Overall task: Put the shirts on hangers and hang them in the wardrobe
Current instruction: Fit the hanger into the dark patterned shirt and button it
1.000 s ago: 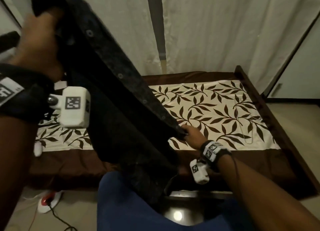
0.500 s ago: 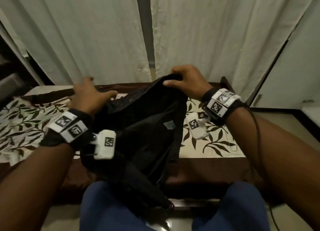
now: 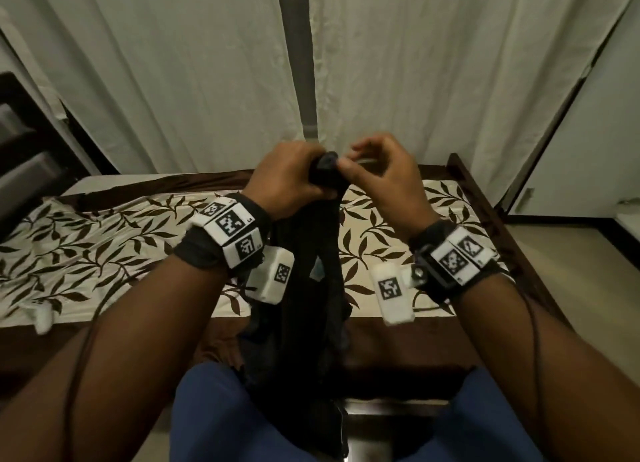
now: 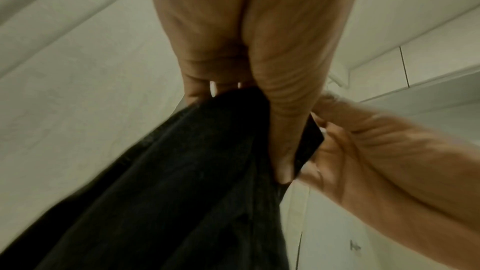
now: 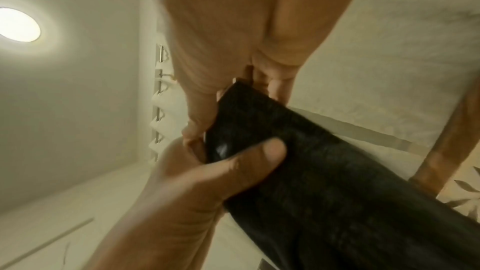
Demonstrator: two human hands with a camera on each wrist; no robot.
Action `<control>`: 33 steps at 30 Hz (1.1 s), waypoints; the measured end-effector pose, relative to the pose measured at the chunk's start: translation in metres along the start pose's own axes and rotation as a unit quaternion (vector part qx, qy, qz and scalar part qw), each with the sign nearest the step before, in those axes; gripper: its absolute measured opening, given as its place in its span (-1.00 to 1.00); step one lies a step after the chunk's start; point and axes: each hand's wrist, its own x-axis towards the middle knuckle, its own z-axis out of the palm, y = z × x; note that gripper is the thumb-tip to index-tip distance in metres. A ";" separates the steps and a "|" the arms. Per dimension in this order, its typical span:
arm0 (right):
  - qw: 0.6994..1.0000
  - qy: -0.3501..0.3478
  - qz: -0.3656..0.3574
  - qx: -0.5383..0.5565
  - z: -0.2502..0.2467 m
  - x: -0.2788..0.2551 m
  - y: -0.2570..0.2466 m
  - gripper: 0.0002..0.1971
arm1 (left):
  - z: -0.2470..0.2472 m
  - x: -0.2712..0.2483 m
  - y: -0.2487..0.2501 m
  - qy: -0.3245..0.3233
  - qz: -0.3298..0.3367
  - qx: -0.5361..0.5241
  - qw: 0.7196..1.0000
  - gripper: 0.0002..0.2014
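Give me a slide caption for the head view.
Both hands, left and right, pinch a bunched black shirt above the bed.

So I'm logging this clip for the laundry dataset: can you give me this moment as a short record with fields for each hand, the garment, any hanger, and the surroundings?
left hand: left hand grips the bunched top of the dark shirt
right hand: right hand pinches the same top edge, beside the left
shirt: hangs from both hands, down between the person's knees
hanger: none clearly visible in any view
bed: leaf-print bedcover lies behind the shirt
backdrop: pale curtains behind the bed
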 end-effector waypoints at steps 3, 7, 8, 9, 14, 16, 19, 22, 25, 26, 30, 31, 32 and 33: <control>0.989 -0.104 0.106 -0.011 -0.008 -0.036 0.043 -0.60 | -0.005 0.000 -0.004 0.027 0.010 -0.047 0.999 -0.70; 0.942 -0.270 0.171 -0.104 0.004 -0.080 0.104 -0.49 | -0.025 0.004 0.006 0.077 0.026 -0.084 0.993 -0.70; 0.943 -0.264 0.171 -0.105 0.009 -0.085 0.111 -0.48 | -0.030 0.006 0.007 0.096 0.028 -0.094 0.991 -0.69; 0.948 -0.252 0.174 -0.092 0.014 -0.089 0.117 -0.49 | -0.035 0.008 0.010 0.119 0.030 -0.106 0.987 -0.68; 0.970 -0.181 0.149 -0.070 0.030 -0.083 0.114 -0.55 | -0.064 0.012 0.013 0.212 0.016 -0.119 0.970 -0.74; 0.978 -0.137 0.130 -0.095 0.016 -0.066 0.101 -0.61 | -0.080 0.012 0.003 0.254 -0.011 -0.062 0.965 -0.75; 0.987 0.003 0.074 -0.144 -0.034 -0.015 0.065 -0.71 | -0.108 0.009 -0.027 0.313 -0.103 0.007 0.944 -0.74; 0.979 0.104 -0.020 -0.172 -0.077 0.044 0.000 -0.88 | -0.127 0.005 -0.044 0.363 -0.115 -0.088 0.921 -0.75; 0.972 0.137 -0.044 -0.187 -0.094 0.091 -0.056 -0.72 | -0.125 0.000 -0.049 0.291 -0.084 -0.251 0.919 -0.82; 0.973 0.135 -0.032 -0.184 -0.096 0.099 -0.067 -0.74 | -0.120 -0.002 -0.052 0.224 -0.094 -0.249 0.937 -0.59; 0.987 0.113 0.042 -0.110 -0.102 0.109 -0.086 -0.77 | -0.090 -0.010 -0.064 -0.001 -0.170 -0.116 0.979 -0.39; 0.988 0.117 0.037 -0.096 -0.106 0.109 -0.092 -0.78 | -0.090 -0.009 -0.061 0.022 -0.162 -0.097 0.982 -0.60; 0.988 0.131 0.008 -0.083 -0.110 0.109 -0.099 -0.79 | -0.094 -0.008 -0.058 0.090 -0.151 -0.083 0.981 -0.75; 0.985 0.153 -0.037 -0.074 -0.115 0.108 -0.106 -0.79 | -0.100 -0.004 -0.055 0.189 -0.135 -0.066 0.970 -0.77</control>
